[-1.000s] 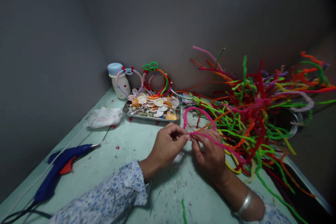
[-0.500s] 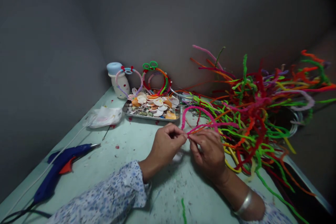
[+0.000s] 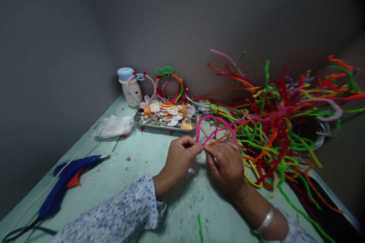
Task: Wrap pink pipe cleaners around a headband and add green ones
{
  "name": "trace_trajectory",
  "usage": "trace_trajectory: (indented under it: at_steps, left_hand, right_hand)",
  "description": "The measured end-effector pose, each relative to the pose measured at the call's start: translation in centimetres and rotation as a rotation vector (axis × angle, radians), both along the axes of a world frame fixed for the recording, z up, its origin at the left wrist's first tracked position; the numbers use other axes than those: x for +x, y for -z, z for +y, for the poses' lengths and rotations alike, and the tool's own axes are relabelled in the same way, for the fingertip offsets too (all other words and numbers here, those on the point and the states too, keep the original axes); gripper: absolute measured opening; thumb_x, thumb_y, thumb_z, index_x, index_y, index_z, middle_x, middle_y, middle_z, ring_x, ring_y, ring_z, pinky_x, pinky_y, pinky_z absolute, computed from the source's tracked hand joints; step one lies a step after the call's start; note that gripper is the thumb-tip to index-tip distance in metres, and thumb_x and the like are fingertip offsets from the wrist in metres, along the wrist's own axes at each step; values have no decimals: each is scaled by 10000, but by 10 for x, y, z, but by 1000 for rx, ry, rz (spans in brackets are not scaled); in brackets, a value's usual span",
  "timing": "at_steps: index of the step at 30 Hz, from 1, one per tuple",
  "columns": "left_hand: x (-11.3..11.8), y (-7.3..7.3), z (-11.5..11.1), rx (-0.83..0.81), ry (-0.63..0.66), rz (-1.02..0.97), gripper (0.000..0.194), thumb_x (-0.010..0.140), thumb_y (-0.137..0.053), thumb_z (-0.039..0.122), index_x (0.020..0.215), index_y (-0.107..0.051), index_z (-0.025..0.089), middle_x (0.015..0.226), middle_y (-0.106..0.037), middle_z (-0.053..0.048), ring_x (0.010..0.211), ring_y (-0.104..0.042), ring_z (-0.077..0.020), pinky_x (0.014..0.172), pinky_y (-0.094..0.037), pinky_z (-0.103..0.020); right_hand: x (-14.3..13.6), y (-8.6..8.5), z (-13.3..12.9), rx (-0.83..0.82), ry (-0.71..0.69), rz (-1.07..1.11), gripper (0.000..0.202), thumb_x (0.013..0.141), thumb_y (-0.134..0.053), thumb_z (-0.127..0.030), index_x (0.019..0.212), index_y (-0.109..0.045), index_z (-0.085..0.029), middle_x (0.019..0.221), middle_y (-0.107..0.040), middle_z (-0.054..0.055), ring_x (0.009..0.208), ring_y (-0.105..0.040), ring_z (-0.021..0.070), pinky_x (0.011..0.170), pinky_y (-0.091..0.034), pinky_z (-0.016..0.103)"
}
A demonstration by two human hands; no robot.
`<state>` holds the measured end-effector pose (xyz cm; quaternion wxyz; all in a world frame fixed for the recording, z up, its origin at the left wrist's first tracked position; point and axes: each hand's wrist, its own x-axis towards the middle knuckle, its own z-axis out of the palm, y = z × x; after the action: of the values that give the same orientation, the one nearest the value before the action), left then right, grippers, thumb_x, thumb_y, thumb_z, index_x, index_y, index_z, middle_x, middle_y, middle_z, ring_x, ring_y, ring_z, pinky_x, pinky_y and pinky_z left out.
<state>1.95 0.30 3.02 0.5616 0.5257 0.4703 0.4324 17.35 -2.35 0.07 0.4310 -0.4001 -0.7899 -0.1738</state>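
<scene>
A bright pink pipe cleaner [image 3: 214, 117] arches up above my two hands, with a pink strand crossing inside the curve. My left hand [image 3: 182, 155] pinches the pink piece between thumb and forefinger. Close beside it, my right hand [image 3: 226, 163] is also closed, its fingertips on the same pink strand; the fingers partly hide where the strands meet. Behind my hands stands a metal tray [image 3: 159, 126] of shells and small stones. Finished-looking pipe cleaner hoops, one a pink and lilac headband [image 3: 155, 87], rest upright at the tray.
A large tangle of coloured pipe cleaners [image 3: 273, 121] spreads over the right side. On the left lie a blue glue gun [image 3: 61, 186] with its cord and a white plastic packet [image 3: 116, 126]. A lidded jar [image 3: 130, 91] stands at the back. A short green piece [image 3: 200, 228] lies in front.
The loose pink strand inside the arch has swung from nearly flat, pointing right, to a steeper upward slant. Both hands stay almost in place, still pinching.
</scene>
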Motion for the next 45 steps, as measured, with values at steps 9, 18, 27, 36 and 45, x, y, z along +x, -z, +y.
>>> trace_trajectory:
  at_steps: [9,18,27,36,45]
  left_hand:
    - [0,1,1,18,2,-20,114,698,-643,232,646,-604,138,617,-569,20,601,-481,-98,607,-382,-223]
    - [0,-1,2,77,38,23,160,759,-621,294,740,-650,137,676,-600,4,639,-504,-112,627,-387,-230]
    - [-3,-3,1,337,20,218,184,831,-551,254,799,-695,145,757,-586,-19,715,-530,-127,662,-404,-235]
    - [-4,8,3,697,40,281,267,785,-557,55,953,-692,212,861,-586,-27,813,-549,-134,717,-468,-250]
    - [-11,9,12,964,21,587,192,887,-541,268,971,-706,213,803,-545,-37,762,-516,-140,679,-435,-264]
  right_hand:
    - [1,2,1,-18,20,16,267,811,-581,-65,1064,-566,-148,853,-689,69,816,-592,208,773,-418,394]
    - [5,2,2,-11,49,19,291,815,-579,-69,1092,-572,-160,874,-691,70,835,-597,203,813,-427,398]
    - [5,5,4,-33,63,44,266,816,-579,-84,1065,-585,-175,863,-688,59,837,-601,205,820,-434,398]
    - [5,6,6,-24,58,100,239,823,-566,-83,1035,-583,-193,851,-682,44,824,-601,195,810,-438,387]
    - [6,8,6,-11,43,86,240,810,-585,-64,1020,-578,-179,841,-672,55,826,-592,200,818,-446,402]
